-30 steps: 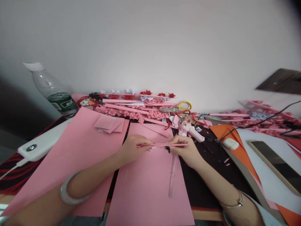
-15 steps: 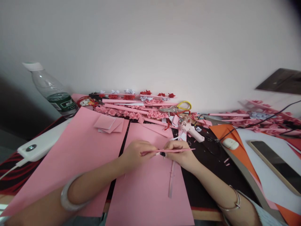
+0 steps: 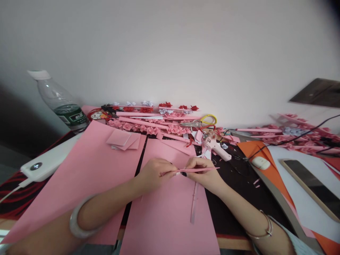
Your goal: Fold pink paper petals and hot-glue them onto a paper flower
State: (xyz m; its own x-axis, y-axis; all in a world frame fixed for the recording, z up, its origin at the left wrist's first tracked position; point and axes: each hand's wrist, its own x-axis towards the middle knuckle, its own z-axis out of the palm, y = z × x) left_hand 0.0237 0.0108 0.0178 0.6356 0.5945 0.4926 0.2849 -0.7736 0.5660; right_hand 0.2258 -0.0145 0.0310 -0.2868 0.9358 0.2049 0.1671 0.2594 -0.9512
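Note:
Both hands pinch a thin piece of folded pink paper (image 3: 196,170), seen nearly edge-on above a large pink sheet (image 3: 170,219). My left hand (image 3: 156,172) grips its left end, fingers closed. Around its middle, my right hand (image 3: 203,173) is closed too, and the paper's pointed tip sticks out to the right past the knuckles. Thumbs and fingertips almost meet. Below the right hand a narrow clear strip (image 3: 194,205) lies on the sheet. A small stack of pink paper squares (image 3: 122,138) rests to the left on another pink sheet (image 3: 106,184).
A plastic bottle (image 3: 66,102) and white power bank (image 3: 50,156) stand left. Along the wall lie paper flower stems (image 3: 148,124), yellow-handled scissors (image 3: 208,119) and a glue gun (image 3: 216,147). An earbud case (image 3: 261,162), phone (image 3: 313,184) and black cable (image 3: 297,134) are at right.
The hands and the folded paper hold almost the same place, with the paper tilted very slightly more. The whole view has shifted a little.

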